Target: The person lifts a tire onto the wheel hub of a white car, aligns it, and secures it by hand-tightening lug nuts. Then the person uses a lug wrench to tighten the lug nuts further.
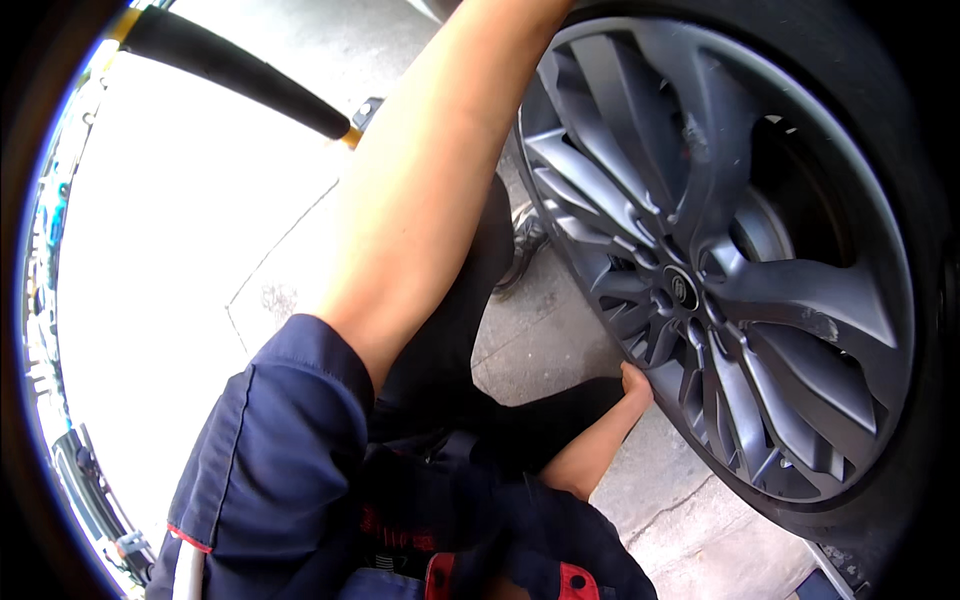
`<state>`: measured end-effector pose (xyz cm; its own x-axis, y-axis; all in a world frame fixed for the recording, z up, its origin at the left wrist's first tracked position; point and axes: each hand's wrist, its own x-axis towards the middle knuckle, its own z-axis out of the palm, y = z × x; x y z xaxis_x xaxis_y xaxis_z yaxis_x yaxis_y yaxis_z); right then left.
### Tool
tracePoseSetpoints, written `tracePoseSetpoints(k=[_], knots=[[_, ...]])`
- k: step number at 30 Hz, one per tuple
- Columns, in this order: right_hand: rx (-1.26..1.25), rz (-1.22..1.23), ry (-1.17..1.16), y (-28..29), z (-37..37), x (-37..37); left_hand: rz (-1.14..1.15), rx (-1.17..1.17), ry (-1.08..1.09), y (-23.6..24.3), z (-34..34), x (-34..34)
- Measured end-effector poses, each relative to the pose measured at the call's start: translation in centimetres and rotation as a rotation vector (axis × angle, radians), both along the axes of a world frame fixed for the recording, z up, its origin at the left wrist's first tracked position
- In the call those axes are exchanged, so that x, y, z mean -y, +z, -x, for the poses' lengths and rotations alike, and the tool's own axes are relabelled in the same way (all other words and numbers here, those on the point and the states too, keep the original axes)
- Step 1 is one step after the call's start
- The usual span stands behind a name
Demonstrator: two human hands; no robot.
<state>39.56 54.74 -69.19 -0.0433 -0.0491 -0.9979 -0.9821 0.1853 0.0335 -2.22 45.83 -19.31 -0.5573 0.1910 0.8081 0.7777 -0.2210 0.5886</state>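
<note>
A dark grey multi-spoke wheel (715, 265) was at the person's right, just beyond the right knee, with its spoked face turned toward the person. A black tyre (875, 505) ran around it, and a round cap (682, 288) sat at its centre. Pale scuffs marked some of the spokes, one of them to the right of the cap.

The left forearm (420, 190) stretched up to the top of the wheel, where the upper edge of the view cut off the hand, so how its fingers were set could not be told. The right hand (636, 382) was at the lower left edge of the wheel, its outline meeting the tyre's. Its fingers were mostly hidden there, and whether they were spread, pressed together or gripping could not be told.

Left of the wheel were the person's legs in black trousers (425, 350), and a dark shoe (522, 248) showed just beside the wheel's left edge. Grey concrete floor (655, 470) lay below the wheel. Well to its upper left, a black pole (240, 70) with yellow ends slanted across a very bright patch of floor.
</note>
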Motion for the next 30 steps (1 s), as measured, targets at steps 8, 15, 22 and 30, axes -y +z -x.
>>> tracePoseSetpoints(k=[8, 15, 22, 30], knots=[[0.01, -0.05, 0.122, 0.4, 1.9, 0.0, 0.15, -0.053, 0.146, 0.6, 2.0, -0.2], [0.011, 0.108, -0.029, 1.3, 0.9, 0.2, 0.104, -0.011, 0.03, 1.2, -0.5, 0.7], [0.091, -0.012, -0.044, 4.8, 2.2, 1.8, -0.021, -0.099, 0.027, -0.5, 1.5, -1.0], [0.234, -0.34, 0.485, 5.5, 4.4, 3.3, 0.179, 0.001, 0.033, -0.1, 1.6, 0.2]])
